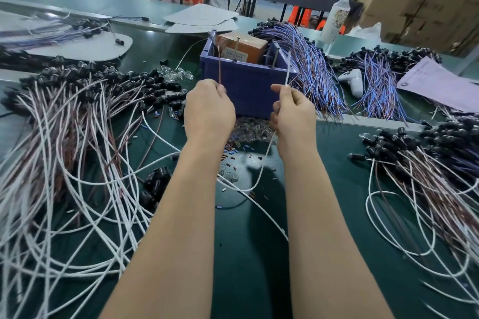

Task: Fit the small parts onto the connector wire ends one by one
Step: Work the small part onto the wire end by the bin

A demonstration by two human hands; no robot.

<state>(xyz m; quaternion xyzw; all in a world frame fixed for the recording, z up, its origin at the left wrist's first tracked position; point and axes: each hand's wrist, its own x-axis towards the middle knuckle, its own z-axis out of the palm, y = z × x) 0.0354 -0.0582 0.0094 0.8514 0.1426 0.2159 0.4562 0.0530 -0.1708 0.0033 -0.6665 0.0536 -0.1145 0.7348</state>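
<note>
Pinching near tips: left hand (210,109) brown wire (219,67), right hand (293,111) white wire (287,70); both look light, floppy, so grip close.

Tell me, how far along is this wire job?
Done: hard to say; heaps of wires with black connectors lie left and right, which are finished I cannot tell. In hand: the left hand pinches a brown wire end, the right hand a white wire end. Left: many small parts lie loose on the mat.
</note>
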